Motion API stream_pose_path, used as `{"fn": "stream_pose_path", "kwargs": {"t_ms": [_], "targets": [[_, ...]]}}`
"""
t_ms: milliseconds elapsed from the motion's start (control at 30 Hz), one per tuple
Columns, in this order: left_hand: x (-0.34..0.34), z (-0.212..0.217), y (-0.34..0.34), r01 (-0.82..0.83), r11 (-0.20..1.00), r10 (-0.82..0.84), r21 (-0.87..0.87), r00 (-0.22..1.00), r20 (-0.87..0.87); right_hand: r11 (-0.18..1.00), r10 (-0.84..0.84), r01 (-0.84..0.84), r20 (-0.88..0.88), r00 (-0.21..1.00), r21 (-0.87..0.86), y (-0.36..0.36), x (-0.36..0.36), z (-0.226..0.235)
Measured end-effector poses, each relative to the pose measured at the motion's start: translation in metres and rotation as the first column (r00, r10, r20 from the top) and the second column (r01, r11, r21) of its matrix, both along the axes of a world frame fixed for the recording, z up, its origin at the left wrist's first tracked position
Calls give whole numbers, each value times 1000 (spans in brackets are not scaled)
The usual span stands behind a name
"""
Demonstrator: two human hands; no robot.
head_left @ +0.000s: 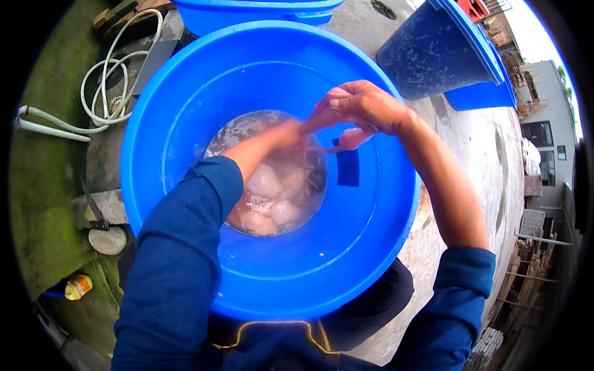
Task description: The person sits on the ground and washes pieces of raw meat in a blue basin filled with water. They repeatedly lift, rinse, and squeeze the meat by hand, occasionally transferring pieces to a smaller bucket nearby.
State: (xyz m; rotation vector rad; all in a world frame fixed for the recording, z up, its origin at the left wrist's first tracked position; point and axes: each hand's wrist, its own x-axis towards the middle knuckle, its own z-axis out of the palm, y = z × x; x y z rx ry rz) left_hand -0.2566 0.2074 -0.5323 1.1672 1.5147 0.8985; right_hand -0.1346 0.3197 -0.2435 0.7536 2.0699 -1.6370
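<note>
A large blue plastic tub stands before me, with cloudy water and several pale pink, rounded lumps of raw meat or offal in its bottom. Over the tub's right side, my right hand is closed on a soft pink piece of meat, which hangs below the fingers. My left hand reaches across the water towards that piece, close to the right hand. Motion smears its fingers, so their grip cannot be made out.
Behind the tub is another blue container; a blue bin stands far right. A pale hose lies coiled at left. Nearer on that side are a knife, a round stone and a yellow bottle.
</note>
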Motion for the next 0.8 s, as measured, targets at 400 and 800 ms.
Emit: {"fn": "stream_pose_path", "kwargs": {"t_ms": [400,800], "targets": [[-25,-15,-39,195,654,-416,-731,900,-131,711,280,-498,449,848,496,-6,-35,-191],[-30,51,-30,424,885,-439,-191,897,-44,778,486,-589,385,784,218,-33,-9,-282]]}}
